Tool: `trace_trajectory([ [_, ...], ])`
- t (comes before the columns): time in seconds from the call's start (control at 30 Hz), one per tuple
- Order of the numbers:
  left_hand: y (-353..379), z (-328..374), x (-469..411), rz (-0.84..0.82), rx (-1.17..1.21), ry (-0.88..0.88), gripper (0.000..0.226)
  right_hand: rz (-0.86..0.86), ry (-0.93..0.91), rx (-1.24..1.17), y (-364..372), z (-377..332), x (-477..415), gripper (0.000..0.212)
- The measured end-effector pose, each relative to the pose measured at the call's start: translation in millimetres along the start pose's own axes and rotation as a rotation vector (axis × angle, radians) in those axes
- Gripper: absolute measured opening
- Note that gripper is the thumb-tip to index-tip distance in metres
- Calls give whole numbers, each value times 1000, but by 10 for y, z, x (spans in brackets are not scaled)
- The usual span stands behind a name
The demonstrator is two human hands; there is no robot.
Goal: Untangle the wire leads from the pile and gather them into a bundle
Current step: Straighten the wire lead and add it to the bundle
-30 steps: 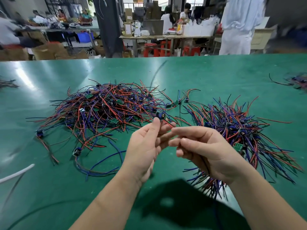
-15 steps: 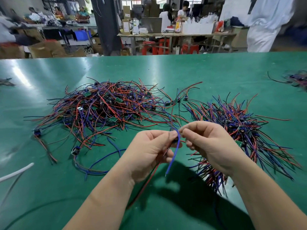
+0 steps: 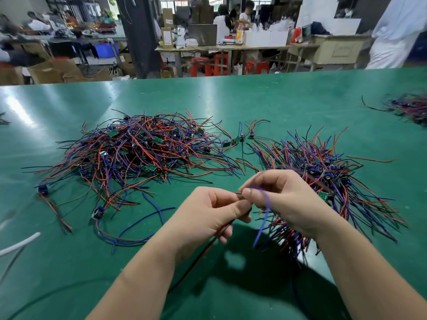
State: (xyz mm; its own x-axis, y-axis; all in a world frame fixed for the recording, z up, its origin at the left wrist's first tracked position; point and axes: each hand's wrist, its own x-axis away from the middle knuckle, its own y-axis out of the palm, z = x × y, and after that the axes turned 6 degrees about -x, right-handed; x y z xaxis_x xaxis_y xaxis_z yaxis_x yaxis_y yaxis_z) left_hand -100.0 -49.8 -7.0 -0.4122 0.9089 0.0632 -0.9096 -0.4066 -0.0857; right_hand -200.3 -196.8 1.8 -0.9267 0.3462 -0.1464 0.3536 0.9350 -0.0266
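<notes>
Pinching a blue lead (image 3: pixel 263 215) in its curled grip, the right hand (image 3: pixel 290 204) meets the left hand (image 3: pixel 208 219), whose grip closes round red-and-black leads (image 3: pixel 200 258), over bare green tabletop (image 3: pixel 254 100) between the tangled pile (image 3: pixel 138 153) leftward and the gathered bundle (image 3: pixel 328 179) rightward, both well short of the far edge.

A: Fig. 1. What stands beyond the green table (image 3: pixel 288 98)?
B: A dark pillar (image 3: pixel 141 35), a cluttered workbench (image 3: pixel 191 48) with red stools (image 3: pixel 219 64) beneath — cardboard boxes (image 3: pixel 55 70) at left, bright windows (image 3: pixel 167 0) behind.
</notes>
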Motion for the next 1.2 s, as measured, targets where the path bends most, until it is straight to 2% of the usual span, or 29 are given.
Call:
trace_trajectory([
  [0.13,-23,-71,-13,-1,-152,29,16,132,37,-70,-15,18,-25,20],
  [0.17,-29,-84,-18,5,-206,34,16,133,68,-83,-18,17,-23,19],
  [0.23,-30,-103,-26,-3,-363,57,19,126,102,-104,-32,14,-23,3],
  [0.3,-22,-108,-31,-38,-476,90,19,121,120,-112,-69,8,-16,9],
  [0.43,-66,-79,-1,-88,-468,124,12,112,163,-232,-160,-100,3,6],
  [0.57,-145,-81,30,-98,-505,137,7,302,119,-405,-320,-160,-10,8],
  [0.83,-243,-159,-39,27,-738,175,18,346,35,-381,-339,-83,-64,11],
  [0.9,-261,-183,-50,45,-786,171,9,383,35,-267,-358,-67,-72,13],
  [0.97,-274,-208,-56,54,-843,154,13,409,74,-54,-365,-38,-69,6],
  [1.03,-287,-227,-56,54,-887,127,17,403,154,53,-383,-21,-55,7],
  [1.13,-321,-238,-50,63,-910,119,15,342,287,23,-424,-69,-18,8],
  [1.2,-339,-235,-50,67,-896,122,12,298,335,-105,-427,-128,-3,9],
])
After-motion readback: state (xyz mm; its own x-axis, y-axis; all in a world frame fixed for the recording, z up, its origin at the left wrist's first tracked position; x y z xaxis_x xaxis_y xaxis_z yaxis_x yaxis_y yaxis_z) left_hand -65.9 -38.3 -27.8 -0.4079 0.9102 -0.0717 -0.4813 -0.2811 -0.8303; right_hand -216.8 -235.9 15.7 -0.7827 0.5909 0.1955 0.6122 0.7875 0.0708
